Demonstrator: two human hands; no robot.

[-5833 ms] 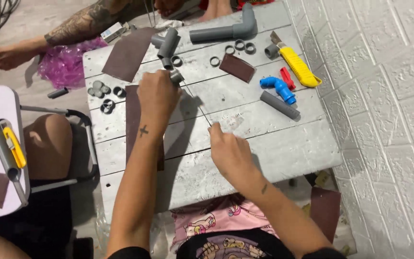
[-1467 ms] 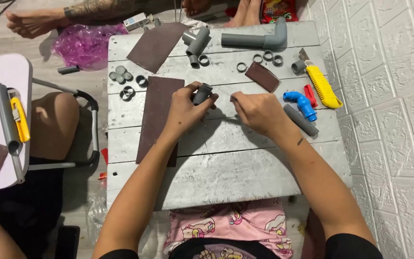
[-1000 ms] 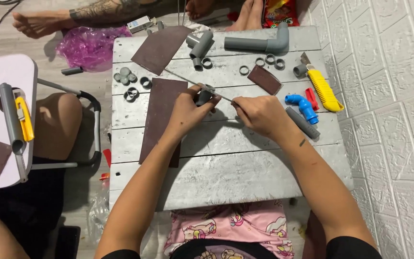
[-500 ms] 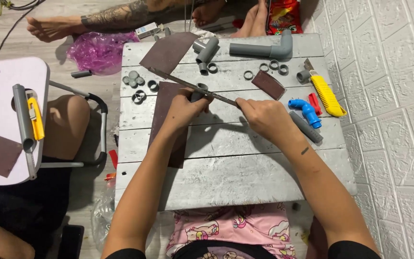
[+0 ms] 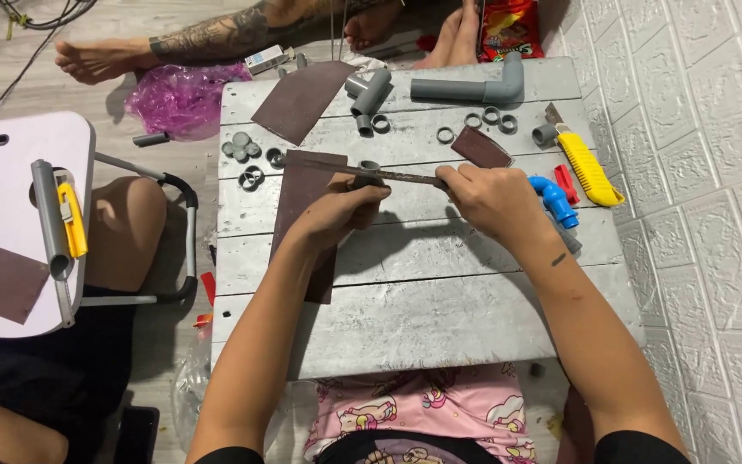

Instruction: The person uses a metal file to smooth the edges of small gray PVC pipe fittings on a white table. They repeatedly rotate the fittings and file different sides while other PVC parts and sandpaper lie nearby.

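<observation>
The right hand (image 5: 493, 199) is closed around one end of a thin metal file (image 5: 371, 174), which lies nearly level across the top of a small grey pipe ring (image 5: 369, 167); the left hand (image 5: 337, 210) is closed on that ring from below, holding it just above the grey plank table (image 5: 405, 301). A long sheet of brown sandpaper (image 5: 302, 193) lies under the left wrist; grey rings (image 5: 246, 155) sit beyond it, a blue pipe elbow (image 5: 556, 199) just beside the right hand, a yellow utility knife (image 5: 590, 167) further out
</observation>
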